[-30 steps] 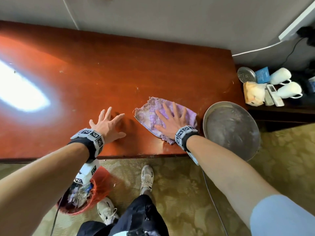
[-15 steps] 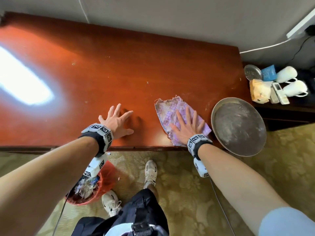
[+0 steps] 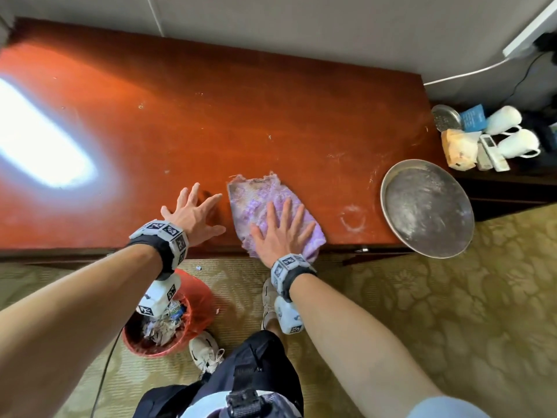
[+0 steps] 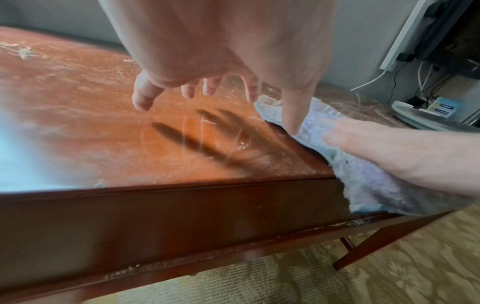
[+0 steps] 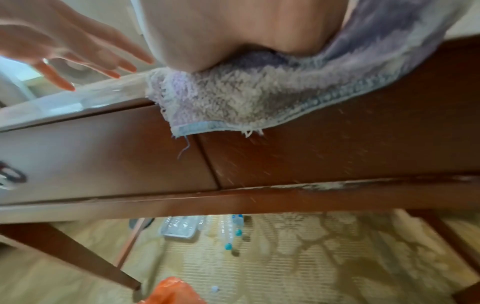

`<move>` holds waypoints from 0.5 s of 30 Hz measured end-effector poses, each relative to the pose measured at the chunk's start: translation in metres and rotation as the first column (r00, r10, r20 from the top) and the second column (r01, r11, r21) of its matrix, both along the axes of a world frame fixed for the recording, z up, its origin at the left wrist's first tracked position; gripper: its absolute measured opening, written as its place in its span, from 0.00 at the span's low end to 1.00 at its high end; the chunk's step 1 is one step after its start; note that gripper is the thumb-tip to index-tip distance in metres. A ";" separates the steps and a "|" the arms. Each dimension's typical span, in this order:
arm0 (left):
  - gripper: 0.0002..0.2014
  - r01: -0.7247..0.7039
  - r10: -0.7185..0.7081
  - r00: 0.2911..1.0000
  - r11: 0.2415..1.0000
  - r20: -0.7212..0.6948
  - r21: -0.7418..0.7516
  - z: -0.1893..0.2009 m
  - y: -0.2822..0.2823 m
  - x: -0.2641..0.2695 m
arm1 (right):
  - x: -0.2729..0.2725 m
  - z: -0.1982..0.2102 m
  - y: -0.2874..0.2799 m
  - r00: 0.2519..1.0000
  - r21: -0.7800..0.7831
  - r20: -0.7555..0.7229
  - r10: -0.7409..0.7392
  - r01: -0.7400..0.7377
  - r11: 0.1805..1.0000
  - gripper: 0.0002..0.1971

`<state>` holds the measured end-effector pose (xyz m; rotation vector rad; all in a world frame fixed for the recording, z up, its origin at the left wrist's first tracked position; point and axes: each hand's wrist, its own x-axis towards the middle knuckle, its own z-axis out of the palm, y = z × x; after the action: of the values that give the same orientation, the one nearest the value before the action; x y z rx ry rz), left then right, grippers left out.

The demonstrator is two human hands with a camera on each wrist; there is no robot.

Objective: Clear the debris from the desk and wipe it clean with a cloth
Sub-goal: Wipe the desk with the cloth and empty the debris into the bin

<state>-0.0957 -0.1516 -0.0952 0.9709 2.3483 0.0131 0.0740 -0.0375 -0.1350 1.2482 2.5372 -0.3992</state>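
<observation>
A purple cloth (image 3: 265,203) lies at the front edge of the red-brown wooden desk (image 3: 241,110), its near corner hanging over the edge (image 5: 233,102). My right hand (image 3: 281,230) presses flat on the cloth with straight, spread fingers. My left hand (image 3: 193,214) is open just left of it, fingers spread over the bare desk top (image 4: 197,90), holding nothing. White dusty smears and crumbs (image 3: 352,218) mark the desk to the right of the cloth. Fine crumbs fall past the desk front (image 5: 259,160) in the right wrist view.
A round metal tray (image 3: 426,206) overhangs the desk's front right corner. A red waste bin (image 3: 162,330) full of scraps stands on the carpet below my left arm. Mugs (image 3: 506,119), a remote and a packet sit on a low cabinet at right. Plastic bottles (image 5: 228,228) lie under the desk.
My right hand has dragged the cloth toward the desk's front edge, so its corner now hangs over. The left hand stays beside it. The view has shifted right.
</observation>
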 end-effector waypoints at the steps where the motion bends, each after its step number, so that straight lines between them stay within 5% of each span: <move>1: 0.39 -0.005 0.005 1.000 1.000 0.005 -0.001 0.000 -0.001 0.000 | -0.004 0.000 -0.008 1.000 0.003 -0.003 0.009 -0.009 1.000 0.37; 15: 0.42 0.108 -0.113 0.992 0.991 -0.062 -0.084 -0.005 0.075 0.018 | 0.060 -0.002 0.113 0.969 0.030 0.067 -0.238 0.237 0.971 0.37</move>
<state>-0.0773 -0.0763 -0.1001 1.0747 2.3322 -0.1591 0.1336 0.0753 -0.1371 1.5532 2.3466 -0.3717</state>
